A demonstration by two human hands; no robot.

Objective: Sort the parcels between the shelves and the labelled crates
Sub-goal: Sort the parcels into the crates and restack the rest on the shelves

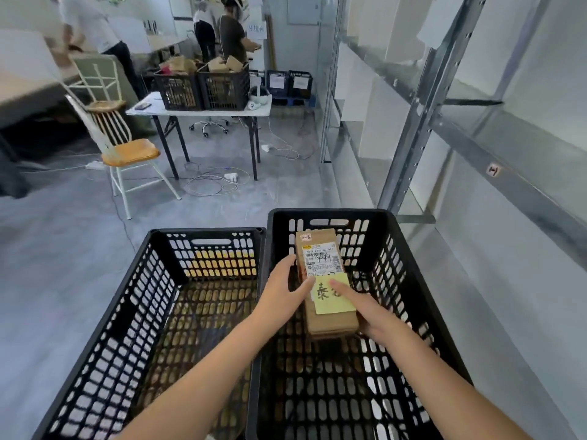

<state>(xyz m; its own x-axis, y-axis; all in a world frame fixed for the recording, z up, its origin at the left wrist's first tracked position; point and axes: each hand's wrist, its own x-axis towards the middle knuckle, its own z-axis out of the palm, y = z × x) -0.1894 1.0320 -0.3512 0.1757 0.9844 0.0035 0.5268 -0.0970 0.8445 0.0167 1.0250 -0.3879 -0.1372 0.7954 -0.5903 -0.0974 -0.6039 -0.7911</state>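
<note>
Cardboard parcel [332, 323], long axis pointing away, clasped by left grip [282, 290] and right grip [373, 312].

Two open-topped crates, hemmed in by shelving on the right

The left crate [152, 312] can be reached straight from above. In the right crate's [409, 281] mouth a parcel [327, 300], held by the left hand [282, 290] and right hand [370, 311], blocks the far middle. The shelf rack [413, 138] stands just beside it. The floor [63, 242] lies open on the left, with the chair [127, 154] and worktop [146, 111] well beyond.
</note>
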